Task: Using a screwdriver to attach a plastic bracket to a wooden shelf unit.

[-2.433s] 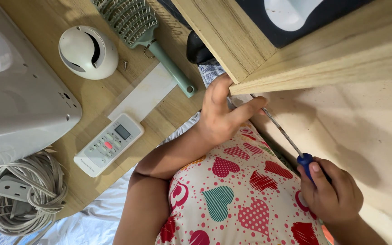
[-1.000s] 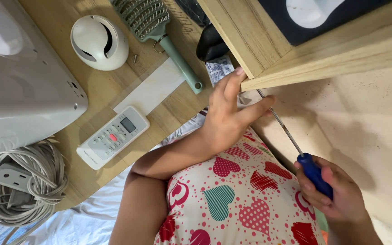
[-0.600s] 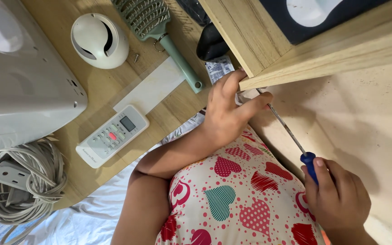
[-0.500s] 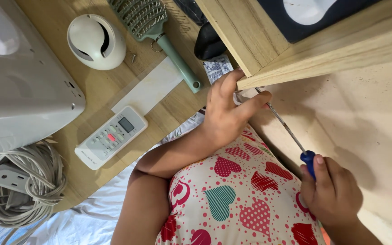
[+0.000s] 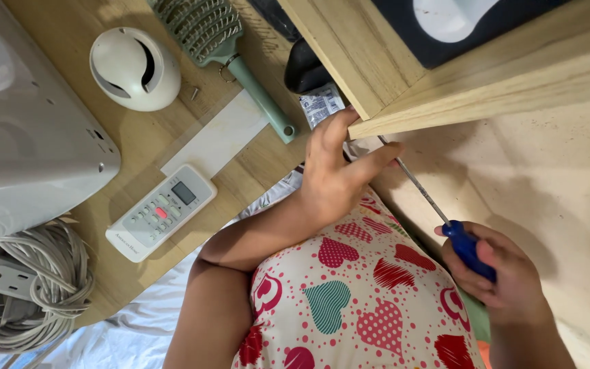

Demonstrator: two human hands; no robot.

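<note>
the right hand (image 5: 503,287) is wrapped tight round the blue handle of a screwdriver (image 5: 445,222), whose thin shaft slants up to the underside edge of a pale wooden board (image 5: 486,82). the left hand (image 5: 336,174) rests at that edge, fingers loosely spread, thumb beside the tip. on the worktop (image 5: 254,164) lie a white remote (image 5: 162,210), a green hairbrush (image 5: 223,41) and a coiled cable (image 5: 25,287)
</note>
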